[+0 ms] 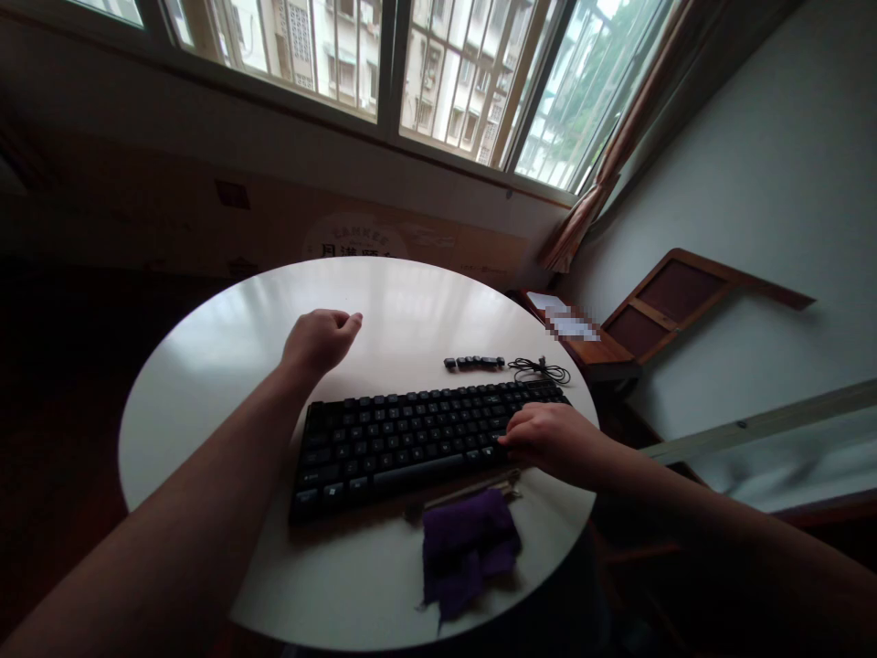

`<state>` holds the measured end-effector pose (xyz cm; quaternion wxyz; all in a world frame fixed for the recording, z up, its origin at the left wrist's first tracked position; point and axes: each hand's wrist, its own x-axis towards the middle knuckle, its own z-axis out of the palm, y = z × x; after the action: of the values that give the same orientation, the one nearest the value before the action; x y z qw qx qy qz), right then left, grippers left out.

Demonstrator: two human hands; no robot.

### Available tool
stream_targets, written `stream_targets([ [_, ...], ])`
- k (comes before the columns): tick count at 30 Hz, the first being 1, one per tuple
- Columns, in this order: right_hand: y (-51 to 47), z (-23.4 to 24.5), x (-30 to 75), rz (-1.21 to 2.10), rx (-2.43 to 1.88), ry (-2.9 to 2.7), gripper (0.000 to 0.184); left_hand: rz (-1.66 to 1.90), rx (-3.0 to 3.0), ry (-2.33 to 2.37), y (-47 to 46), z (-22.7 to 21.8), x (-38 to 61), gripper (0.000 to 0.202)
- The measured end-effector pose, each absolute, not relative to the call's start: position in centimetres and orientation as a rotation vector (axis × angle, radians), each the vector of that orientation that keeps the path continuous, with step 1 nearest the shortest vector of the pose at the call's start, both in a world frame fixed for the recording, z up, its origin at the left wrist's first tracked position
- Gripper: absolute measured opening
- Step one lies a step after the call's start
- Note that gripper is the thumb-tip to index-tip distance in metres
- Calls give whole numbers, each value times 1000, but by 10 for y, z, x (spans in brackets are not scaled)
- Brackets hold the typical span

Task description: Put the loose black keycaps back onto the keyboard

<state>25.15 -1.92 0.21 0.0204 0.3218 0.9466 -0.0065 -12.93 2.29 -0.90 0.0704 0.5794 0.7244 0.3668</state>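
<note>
A black keyboard (404, 443) lies at a slant on the round white table (206, 366). My left hand (319, 340) is closed in a fist above the table beyond the keyboard's left end; whatever may be inside it is hidden. Over the keyboard's right part, my right hand (548, 434) has its fingers curled together at the keys, and I cannot make out what is between them. Several loose black keycaps (474, 363) sit in a row behind the keyboard. Beside them is a bundled black cable (541, 370).
A crumpled purple cloth (470, 544) lies near the table's front edge, with thin stick-like tools (472, 492) between it and the keyboard. To the right stand a wooden chair (658, 311) and papers (565, 320) on a low wooden surface. Barred windows (466, 82) are behind.
</note>
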Motion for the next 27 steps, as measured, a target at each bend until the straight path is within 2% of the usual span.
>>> stream_targets([
  [7, -10, 2, 254, -88, 935, 2956, 12, 1101, 1739, 2184, 24, -9, -129, 44],
  [15, -26, -1, 245, 189, 910, 2946, 10, 1099, 1778, 2178, 26, -13, -131, 46],
  [22, -17, 0, 245, 59, 920, 2934, 4, 1095, 1753, 2184, 26, -13, -132, 46],
  [27, -31, 2, 240, 194, 928, 2872, 9, 1111, 1758, 2179, 27, -14, -132, 46],
])
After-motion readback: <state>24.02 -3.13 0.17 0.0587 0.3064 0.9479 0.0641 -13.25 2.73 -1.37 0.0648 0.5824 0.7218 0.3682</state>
